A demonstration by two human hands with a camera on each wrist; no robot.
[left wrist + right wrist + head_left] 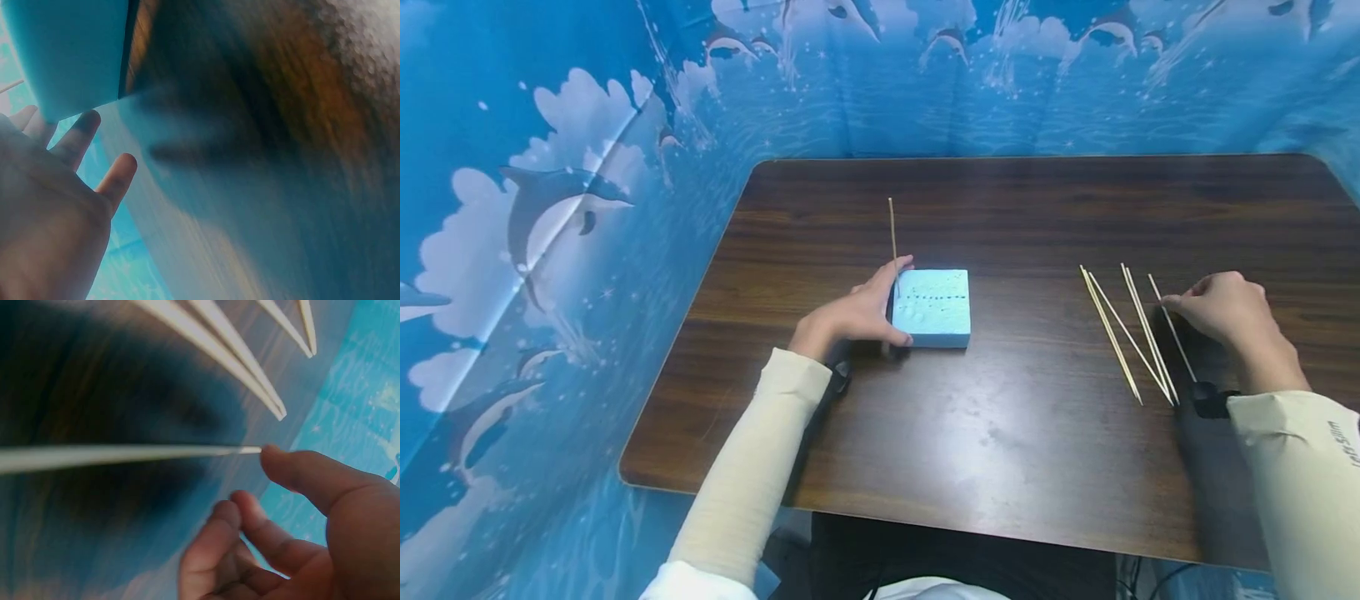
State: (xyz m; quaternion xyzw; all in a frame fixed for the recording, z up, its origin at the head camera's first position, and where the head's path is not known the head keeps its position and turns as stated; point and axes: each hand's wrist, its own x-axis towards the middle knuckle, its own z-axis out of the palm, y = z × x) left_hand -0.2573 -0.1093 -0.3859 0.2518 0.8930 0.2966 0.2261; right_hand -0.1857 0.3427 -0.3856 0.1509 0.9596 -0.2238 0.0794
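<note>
- The right hand [1225,312] rests at the right side of the brown wooden table [1000,467], fingers loosely curled over the table.
- The right wrist view shows its thumb tip touching the end of one loose skewer [125,455]; the other fingers [212,550] curl below the stick without closing on it, so it is a touch, not a grasp.
- In the head view that same loose skewer [1171,327] lies flat on the table, running from the hand's fingertips back toward the person.
- Just to the left of it lie the other skewers [1123,333], thin pale wooden sticks fanned out flat on the table, their near ends close together and their far ends spread apart. They lie apart from the hand.
- The left hand [850,317] is left of the table's middle, against the left edge of the foam block [934,307]. Its thumb lies along the block's near left corner and its fingers reach up the left side, bracing the block.
- In the left wrist view the fingers [115,181] look straight and spread beside the block [69,50]; the picture is blurred.
- The block is a light blue square slab lying flat, with a row of small dark holes across its top.
- One upright skewer [892,237] stands in the block near its far left corner, just beyond the left hand's fingertips, leaning slightly.
- Behind the table hangs a blue backdrop [550,208] printed with dolphins and clouds.
</note>
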